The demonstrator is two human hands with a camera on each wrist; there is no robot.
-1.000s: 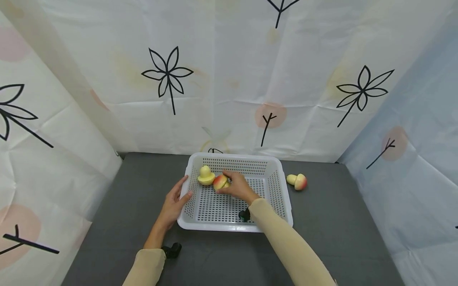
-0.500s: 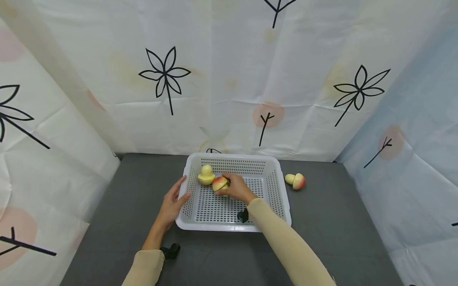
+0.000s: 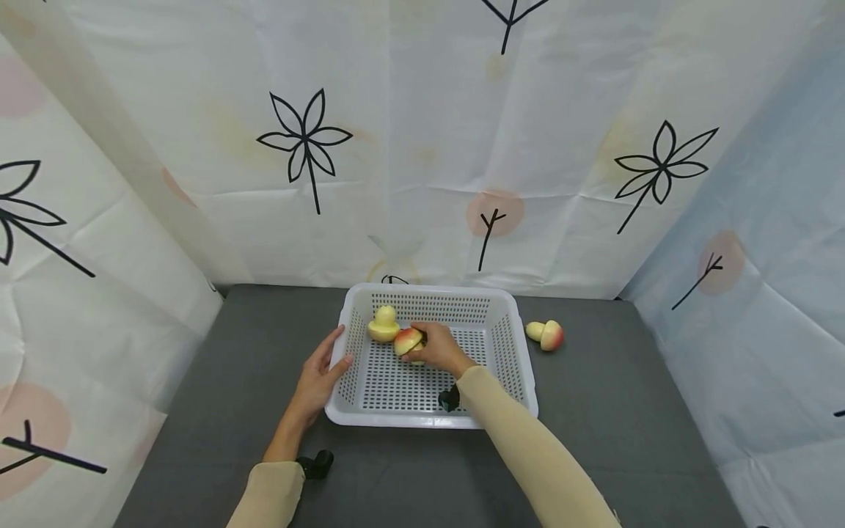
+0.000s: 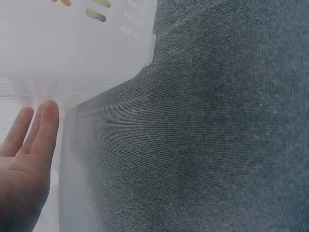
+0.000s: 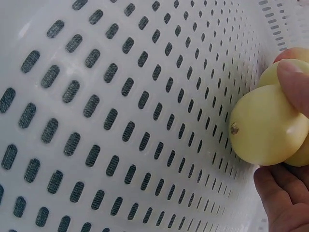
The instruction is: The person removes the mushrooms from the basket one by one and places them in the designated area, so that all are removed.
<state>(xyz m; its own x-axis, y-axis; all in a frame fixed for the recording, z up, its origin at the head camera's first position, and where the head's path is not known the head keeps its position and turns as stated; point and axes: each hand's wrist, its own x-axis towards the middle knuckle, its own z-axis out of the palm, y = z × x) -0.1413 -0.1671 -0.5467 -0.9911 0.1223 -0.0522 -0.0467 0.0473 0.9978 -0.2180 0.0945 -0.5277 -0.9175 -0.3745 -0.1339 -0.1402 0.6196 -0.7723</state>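
In the head view my right hand (image 3: 441,347) is inside the white perforated plastic basket (image 3: 430,422), gripping a yellow-and-red toy mushroom (image 3: 408,341). The right wrist view shows that mushroom's rounded yellow end (image 5: 268,128) between the thumb and the fingers below; the palm side is cut off. Right beside its red cap, another toy mushroom (image 3: 383,325), all yellow from here, stands in the basket's back left corner. My left hand (image 3: 318,381) holds the basket's left rim, thumb over the edge. Its extended fingers (image 4: 46,130) lie against the outer side in the left wrist view.
Another toy mushroom (image 3: 546,334), with a red patch on its cap, lies on the grey tabletop (image 3: 614,411) just right of the basket. White patterned cloth (image 3: 409,161) hangs behind the table and along both sides.
The mushroom in the right hand has turned a little, its red part now facing more upward. The yellow mushroom beside it has shifted slightly right. The left hand keeps its place on the basket.
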